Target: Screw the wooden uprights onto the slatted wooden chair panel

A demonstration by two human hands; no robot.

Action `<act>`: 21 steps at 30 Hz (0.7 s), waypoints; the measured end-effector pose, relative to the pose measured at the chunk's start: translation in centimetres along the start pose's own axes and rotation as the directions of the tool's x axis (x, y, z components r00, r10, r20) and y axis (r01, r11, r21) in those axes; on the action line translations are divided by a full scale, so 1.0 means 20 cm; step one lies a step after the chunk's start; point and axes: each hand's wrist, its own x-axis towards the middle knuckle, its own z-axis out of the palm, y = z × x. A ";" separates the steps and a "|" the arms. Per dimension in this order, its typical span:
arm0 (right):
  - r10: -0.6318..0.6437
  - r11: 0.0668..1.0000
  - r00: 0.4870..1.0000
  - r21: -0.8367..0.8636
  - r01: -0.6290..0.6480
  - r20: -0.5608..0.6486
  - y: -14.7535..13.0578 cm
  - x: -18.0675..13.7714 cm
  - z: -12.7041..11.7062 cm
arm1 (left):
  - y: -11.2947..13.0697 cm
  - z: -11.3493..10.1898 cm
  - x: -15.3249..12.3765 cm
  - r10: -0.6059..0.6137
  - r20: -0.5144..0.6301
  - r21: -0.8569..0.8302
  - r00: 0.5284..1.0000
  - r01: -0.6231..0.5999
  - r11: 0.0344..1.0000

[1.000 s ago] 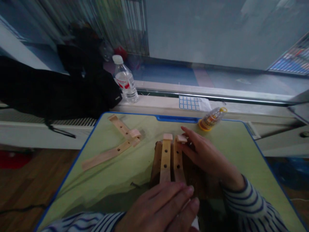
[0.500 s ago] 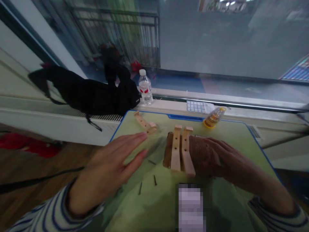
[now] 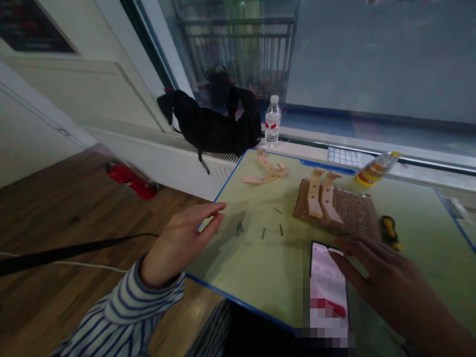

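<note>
My left hand [image 3: 182,243] hangs over the table's left edge, its fingers stretched forward with nothing in them. Closest to it on the table are several thin dark screws or nails [image 3: 281,229]. Over the right side of a phone [image 3: 327,282] is my right hand [image 3: 390,282], fingers apart and holding nothing; whether a fingertip touches the screen I cannot tell. Beyond that hand sits a brown block [image 3: 357,210]. Two bent, light wooden pieces with holes, one left [image 3: 315,193] and one right [image 3: 327,198], lie side by side on the block.
More bent wooden pieces [image 3: 265,177] lie at the table's back left. A yellow-and-black screwdriver [image 3: 389,232] is right of the block. A yellow-capped bottle [image 3: 377,169] lies tilted at the back. On the sill are a water bottle [image 3: 272,124] and a black bag [image 3: 215,126].
The view has swung left, so the table appears further right. My right hand has left the block and come back to the phone. My left hand has drawn away from the wooden pieces at the back.
</note>
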 end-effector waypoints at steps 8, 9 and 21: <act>-0.180 0.974 0.960 0.175 0.143 0.217 -0.32 0.21 0.13 | -0.12 -0.05 -0.21 -0.054 0.032 -0.019 0.998 0.055 0.998; -0.186 0.972 0.950 0.190 0.140 0.252 -0.36 0.25 0.15 | -0.14 -0.05 -0.23 -0.069 0.032 -0.022 0.997 0.069 0.997; -0.319 0.941 0.854 0.243 0.235 0.411 -0.71 0.63 0.33 | -0.22 0.08 -0.39 -0.144 -0.063 0.071 0.988 0.149 0.986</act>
